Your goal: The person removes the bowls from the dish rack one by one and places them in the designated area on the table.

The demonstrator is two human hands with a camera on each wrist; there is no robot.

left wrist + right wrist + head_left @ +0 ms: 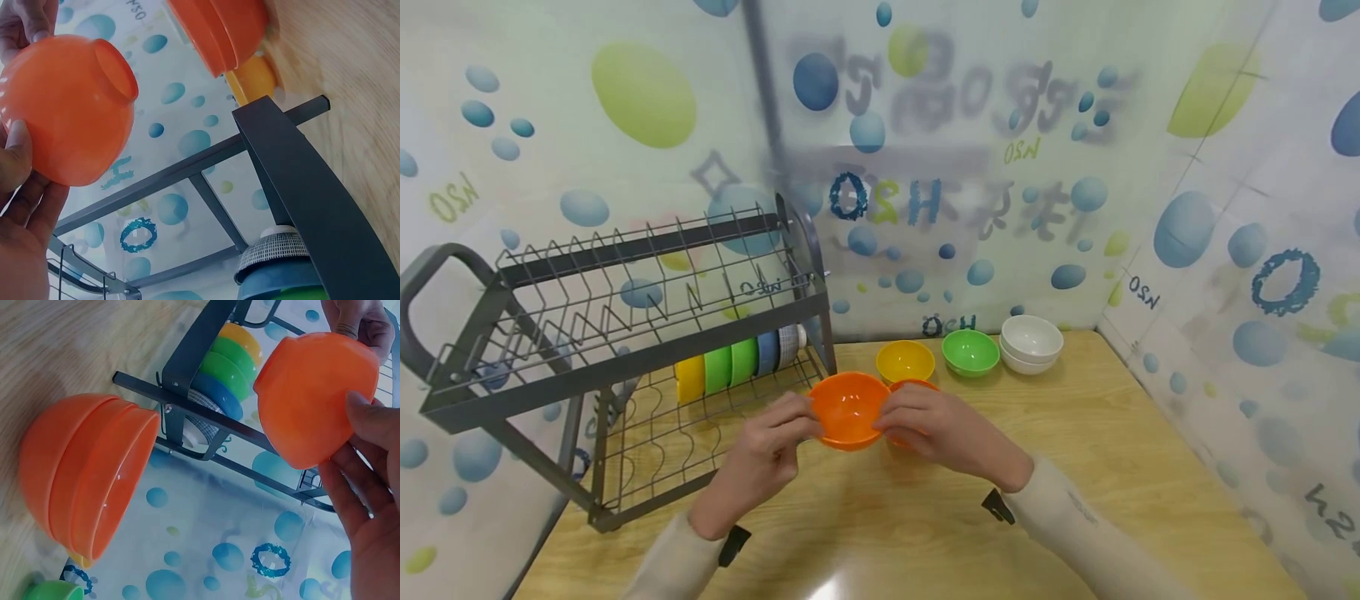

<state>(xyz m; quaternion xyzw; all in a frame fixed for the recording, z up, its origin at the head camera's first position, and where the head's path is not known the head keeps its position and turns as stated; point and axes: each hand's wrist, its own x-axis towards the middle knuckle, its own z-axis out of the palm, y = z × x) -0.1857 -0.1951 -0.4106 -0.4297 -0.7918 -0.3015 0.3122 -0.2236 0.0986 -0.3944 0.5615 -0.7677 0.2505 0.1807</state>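
Note:
An orange bowl (850, 410) is held up over the table between both hands, its inside facing up toward the head view. My left hand (767, 446) pinches its left rim, thumb and fingers on either side of the wall. On the opposite rim, my right hand (936, 423) grips it the same way. Behind the right hand, and largely covered by it in the head view, stands a stack of orange bowls (75, 469) on the table. The right wrist view shows the held bowl apart from this stack.
At the left stands a dark two-tier dish rack (647, 358). Its lower tier holds yellow, green (718, 369), blue (767, 353) and patterned bowls on edge. Along the back wall sit a yellow bowl (906, 362), a green bowl (971, 353) and stacked white bowls (1032, 340).

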